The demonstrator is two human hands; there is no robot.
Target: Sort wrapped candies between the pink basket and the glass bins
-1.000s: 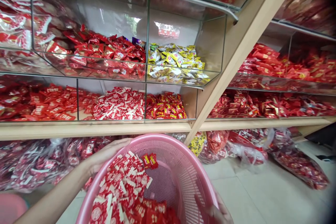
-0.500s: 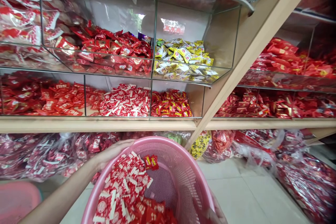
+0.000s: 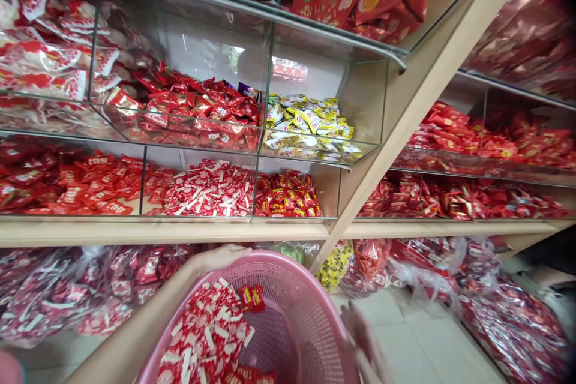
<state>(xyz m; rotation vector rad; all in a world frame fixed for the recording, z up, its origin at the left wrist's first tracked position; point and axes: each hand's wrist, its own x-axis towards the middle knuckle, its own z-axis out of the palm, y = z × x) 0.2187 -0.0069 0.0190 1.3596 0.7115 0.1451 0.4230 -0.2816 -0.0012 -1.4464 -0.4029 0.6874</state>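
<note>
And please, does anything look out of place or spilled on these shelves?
A dark purple packet pokes up at the right rear of the red packets, left of the yellow-and-white packets. Its colour looks odd among them. I see no spill.

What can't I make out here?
All in the head view:
Right hand: blurred, so its grip is unclear.
Basket: near side cut off by the bottom edge.
Green thing: partly hidden by the basket.
Pink thing: cut off by the left edge.
</note>
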